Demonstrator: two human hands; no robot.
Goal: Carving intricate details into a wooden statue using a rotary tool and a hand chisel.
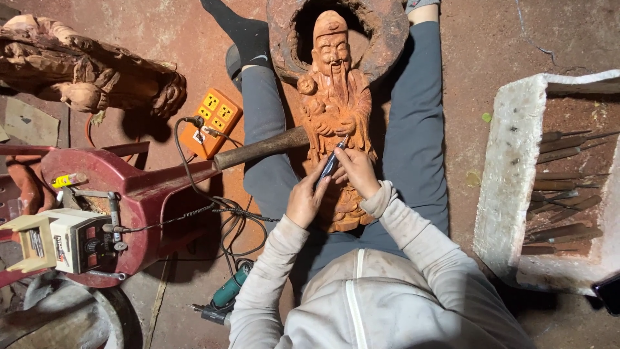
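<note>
You have a reddish-orange carved figure [336,110] on grey trousers [413,136], an orange socket block [210,123] left, a white box [507,181] right.

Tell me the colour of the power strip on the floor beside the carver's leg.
The power strip is orange with yellow sockets, seen best in the head view.

— What carries everything here?
— A reddish, dusty floor [478,58].
— And what lies right on it?
— An orange power strip [210,123], a green power tool [226,298], a white foam box [516,187] of chisels, and a carved wooden piece [84,71] at the upper left.
</note>
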